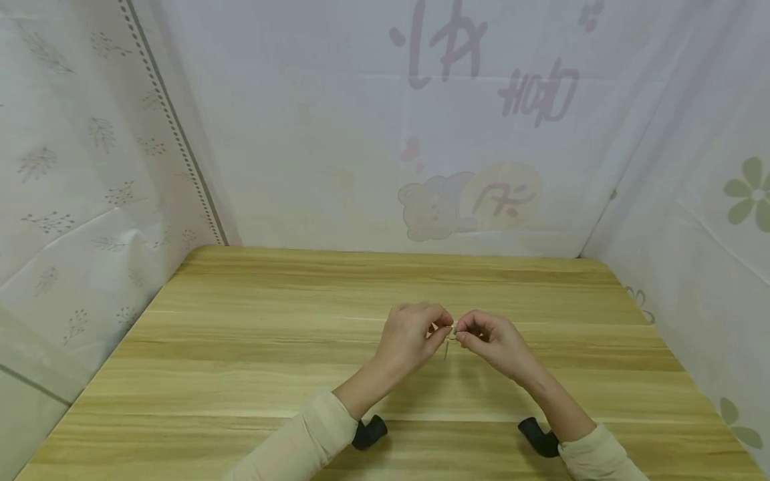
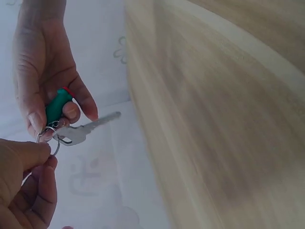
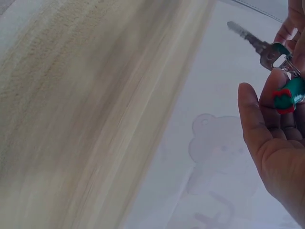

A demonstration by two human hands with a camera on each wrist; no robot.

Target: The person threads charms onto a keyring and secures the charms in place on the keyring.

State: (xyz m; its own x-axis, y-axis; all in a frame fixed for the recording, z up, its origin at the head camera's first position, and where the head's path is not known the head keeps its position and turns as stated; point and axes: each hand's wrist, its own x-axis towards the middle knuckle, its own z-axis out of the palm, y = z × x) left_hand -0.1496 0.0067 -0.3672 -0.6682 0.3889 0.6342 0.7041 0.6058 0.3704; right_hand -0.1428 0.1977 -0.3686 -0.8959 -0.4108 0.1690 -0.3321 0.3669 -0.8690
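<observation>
The left hand (image 1: 412,331) is angled toward two o'clock from its cuffed sleeve (image 1: 313,427), thumb and fingertips pinched on a thin metal split ring (image 2: 58,141). The right hand (image 1: 496,344) is angled toward ten o'clock, the glossy, rounded green charm with a red end (image 2: 57,105) gripped in its curled fingers. Both are held above the wood-grain tabletop (image 1: 240,334), between four and five o'clock of the head view's centre. From the ring, a flat silvery key (image 2: 86,130) is hung, its long notched blade pointed toward two o'clock in the left wrist view.
</observation>
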